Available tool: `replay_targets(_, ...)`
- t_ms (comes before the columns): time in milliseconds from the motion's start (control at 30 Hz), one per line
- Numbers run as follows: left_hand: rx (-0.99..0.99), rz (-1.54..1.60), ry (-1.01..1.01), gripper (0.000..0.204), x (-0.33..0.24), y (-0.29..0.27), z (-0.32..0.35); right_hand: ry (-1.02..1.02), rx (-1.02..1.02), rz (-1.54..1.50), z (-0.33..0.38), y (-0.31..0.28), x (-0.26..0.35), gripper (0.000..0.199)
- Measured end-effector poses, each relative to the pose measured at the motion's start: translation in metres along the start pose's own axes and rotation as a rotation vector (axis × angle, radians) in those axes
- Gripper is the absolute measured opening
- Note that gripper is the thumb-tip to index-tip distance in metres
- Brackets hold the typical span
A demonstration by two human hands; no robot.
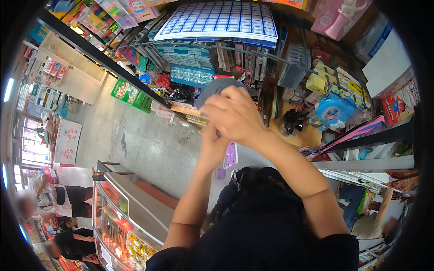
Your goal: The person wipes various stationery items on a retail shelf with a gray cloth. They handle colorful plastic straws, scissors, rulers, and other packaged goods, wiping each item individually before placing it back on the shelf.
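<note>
My right hand [236,113] is raised in front of the shelf, its fingers curled over a dark grey, cloth-like thing [217,90]. Close under it, my left hand [211,140] meets the right at the wrist and palm. Its fingers are mostly hidden behind the right hand and blurred, so their grip does not show. Just below the hands appears a purple piece with small holes [231,154], partly covered by my left arm; whether it is held or lying there I cannot tell.
Ahead are teal boxes [192,74], a blue-and-white grid sheet [217,22], a round blue clock [334,112] and a dark pen cluster [292,122]. A green crate [129,95] stands on the floor. Food cases [122,217] and two people are at left, another person at right.
</note>
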State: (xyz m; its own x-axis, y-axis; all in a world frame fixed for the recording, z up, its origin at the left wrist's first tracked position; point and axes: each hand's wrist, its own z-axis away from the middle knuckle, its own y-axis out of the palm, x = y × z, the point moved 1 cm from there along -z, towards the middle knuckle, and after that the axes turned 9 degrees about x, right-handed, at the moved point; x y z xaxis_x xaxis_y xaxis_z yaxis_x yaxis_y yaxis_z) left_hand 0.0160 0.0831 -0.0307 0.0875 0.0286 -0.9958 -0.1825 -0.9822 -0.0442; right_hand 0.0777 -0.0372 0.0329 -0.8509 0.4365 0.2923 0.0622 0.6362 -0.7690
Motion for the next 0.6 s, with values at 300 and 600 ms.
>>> replay_targets(300,0.083,0.097,-0.053,0.053,0.000,0.002,0.002,0.233,-0.152,-0.147,0.017,0.014,-0.019,0.019)
replay_targets(600,-0.200,0.296,0.015,0.050,-0.013,0.007,0.003,0.763,-0.322,-1.125,0.053,0.053,-0.017,0.025)
